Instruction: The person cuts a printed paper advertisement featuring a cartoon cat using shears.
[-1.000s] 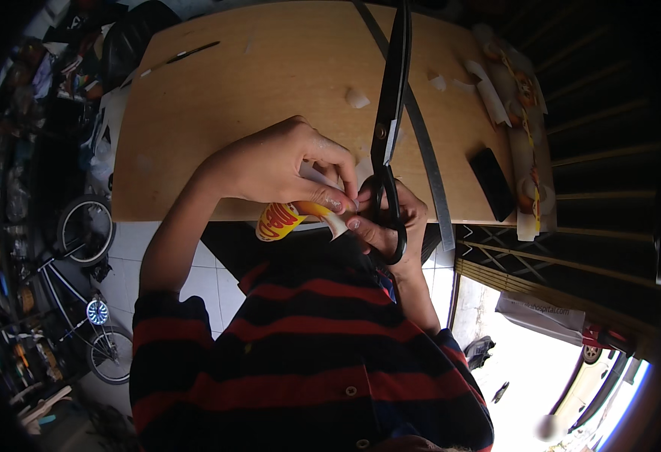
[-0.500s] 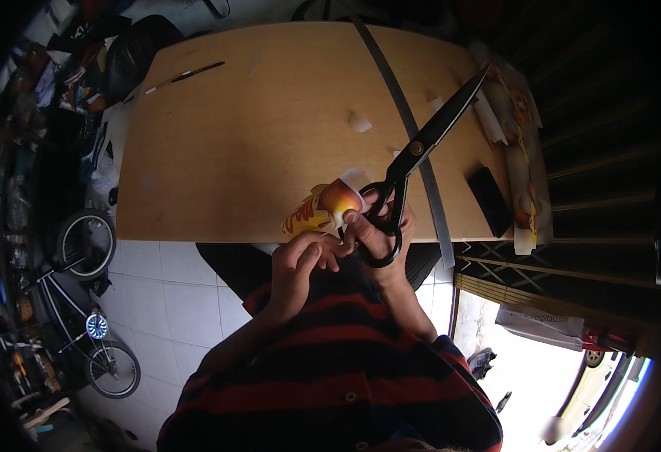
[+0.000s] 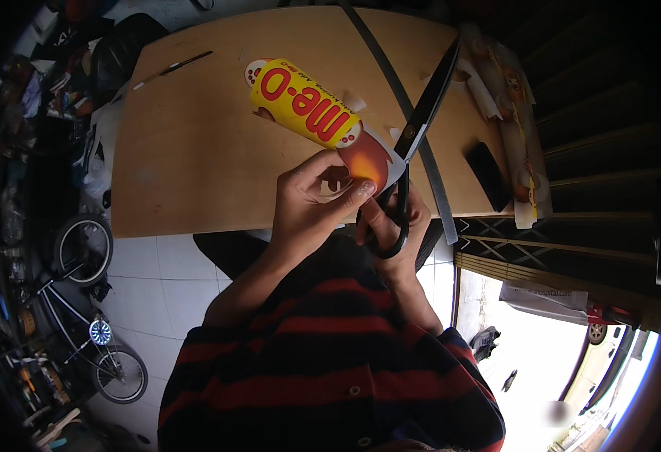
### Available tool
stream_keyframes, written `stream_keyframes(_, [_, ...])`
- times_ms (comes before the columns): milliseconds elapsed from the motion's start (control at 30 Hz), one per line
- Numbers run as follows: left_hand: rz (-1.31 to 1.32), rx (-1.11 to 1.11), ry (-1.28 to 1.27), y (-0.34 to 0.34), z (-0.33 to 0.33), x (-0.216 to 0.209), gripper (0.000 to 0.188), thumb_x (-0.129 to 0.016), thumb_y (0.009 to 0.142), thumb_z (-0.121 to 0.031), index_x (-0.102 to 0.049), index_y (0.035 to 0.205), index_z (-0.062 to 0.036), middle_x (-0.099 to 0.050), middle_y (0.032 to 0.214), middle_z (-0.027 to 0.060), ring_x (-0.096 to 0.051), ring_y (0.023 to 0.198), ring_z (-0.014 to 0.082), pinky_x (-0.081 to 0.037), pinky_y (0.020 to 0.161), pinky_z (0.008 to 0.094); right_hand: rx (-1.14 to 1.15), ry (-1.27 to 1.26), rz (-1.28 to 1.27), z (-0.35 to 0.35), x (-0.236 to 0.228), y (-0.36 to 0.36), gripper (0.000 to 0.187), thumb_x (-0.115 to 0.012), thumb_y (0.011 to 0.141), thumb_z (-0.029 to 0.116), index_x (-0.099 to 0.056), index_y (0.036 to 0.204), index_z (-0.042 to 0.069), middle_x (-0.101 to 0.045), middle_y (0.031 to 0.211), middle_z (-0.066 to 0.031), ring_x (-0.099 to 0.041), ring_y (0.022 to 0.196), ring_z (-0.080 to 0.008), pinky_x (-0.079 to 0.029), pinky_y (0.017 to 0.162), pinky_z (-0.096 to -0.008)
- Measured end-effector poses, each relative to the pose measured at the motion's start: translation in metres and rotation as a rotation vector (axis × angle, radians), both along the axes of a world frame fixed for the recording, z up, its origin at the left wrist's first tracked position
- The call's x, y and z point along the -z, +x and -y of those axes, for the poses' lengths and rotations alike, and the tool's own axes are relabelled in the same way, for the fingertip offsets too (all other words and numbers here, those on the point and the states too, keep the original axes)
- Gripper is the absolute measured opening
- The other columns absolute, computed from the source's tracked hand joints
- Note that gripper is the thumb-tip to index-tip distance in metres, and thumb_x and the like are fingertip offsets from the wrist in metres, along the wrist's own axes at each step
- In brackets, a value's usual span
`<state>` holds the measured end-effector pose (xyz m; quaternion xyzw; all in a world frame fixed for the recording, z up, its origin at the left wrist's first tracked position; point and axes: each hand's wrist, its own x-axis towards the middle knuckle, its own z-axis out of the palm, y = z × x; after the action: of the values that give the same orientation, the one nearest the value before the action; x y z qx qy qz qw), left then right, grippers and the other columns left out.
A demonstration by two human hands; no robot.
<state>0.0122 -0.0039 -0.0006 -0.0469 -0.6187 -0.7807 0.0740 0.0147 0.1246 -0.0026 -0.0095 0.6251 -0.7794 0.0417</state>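
Note:
Between the thumb and fingers of my left hand point(image 3: 319, 192) is a printed cut-out point(image 3: 300, 105), yellow with red lettering and an orange-brown end. It is held up over the table's near side, its yellow part reaching away to the far left. My right hand point(image 3: 398, 226) has its fingers through the loops of large black scissors point(image 3: 415, 124). Their blades look closed together and point to the far right. The brown end of the cut-out lies right beside the scissors' pivot and handles; whether they touch I cannot tell.
A wooden table point(image 3: 187, 151) carries a long metal ruler point(image 3: 390, 75), a black phone point(image 3: 487, 177), paper scraps point(image 3: 354, 102) and a thin black pen-like tool point(image 3: 187, 63). Rolled printed sheets point(image 3: 522, 143) line its right edge. A bicycle point(image 3: 93, 309) stands on the tiles at left.
The cut-out, earlier bunched near my right fingers, is now turned and spread out, with my left hand gripping its brown end. The scissors have swung slightly more upright.

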Motion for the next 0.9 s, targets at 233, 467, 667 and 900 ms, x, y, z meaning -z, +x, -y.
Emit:
stream_keyframes(233, [0.024,-0.230,0.190,-0.003,0.006,-0.010,0.015,-0.061,0.082,-0.002,-0.052,0.093,0.0050,-0.061,0.079,0.0094,-0.056,0.060,0.0100,-0.044,0.051,0.0225,-0.144,-0.066,-0.128,-0.025,0.015,0.010,0.046,-0.070,0.074,0.035,-0.048,0.089,-0.003,-0.062,0.066,-0.0117,-0.047,0.040,-0.0074,-0.035,0.038,-0.0187])
stream_keyframes(467, [-0.087,-0.335,0.293,-0.010,-0.004,-0.008,0.016,-0.060,0.081,0.001,-0.050,0.093,0.0043,-0.058,0.090,0.0102,-0.058,0.074,0.0122,-0.049,0.068,0.0247,-0.281,0.171,-0.074,-0.035,0.034,0.043,0.077,-0.067,0.050,0.069,-0.047,0.086,0.004,-0.048,0.056,0.0025,-0.044,0.047,-0.0048,-0.034,0.044,-0.0198])
stream_keyframes(667, [-0.145,-0.361,0.357,-0.014,-0.011,-0.008,0.013,-0.062,0.078,0.005,-0.052,0.087,0.0014,-0.060,0.086,0.0084,-0.059,0.079,0.0126,-0.053,0.068,0.0278,-0.340,0.255,-0.138,-0.043,0.046,0.051,0.079,-0.062,0.049,0.074,-0.047,0.086,0.005,-0.047,0.055,0.0026,-0.044,0.046,-0.0051,-0.033,0.043,-0.0208])
stream_keyframes(900, [-0.129,-0.411,0.314,-0.022,-0.025,-0.008,0.015,-0.063,0.078,0.005,-0.051,0.084,-0.0009,-0.061,0.089,0.0087,-0.060,0.084,0.0127,-0.050,0.075,0.0256,-0.340,0.220,-0.193,-0.049,0.056,0.051,0.079,-0.063,0.051,0.073,-0.047,0.086,0.004,-0.047,0.056,0.0012,-0.044,0.046,-0.0061,-0.034,0.043,-0.0218])
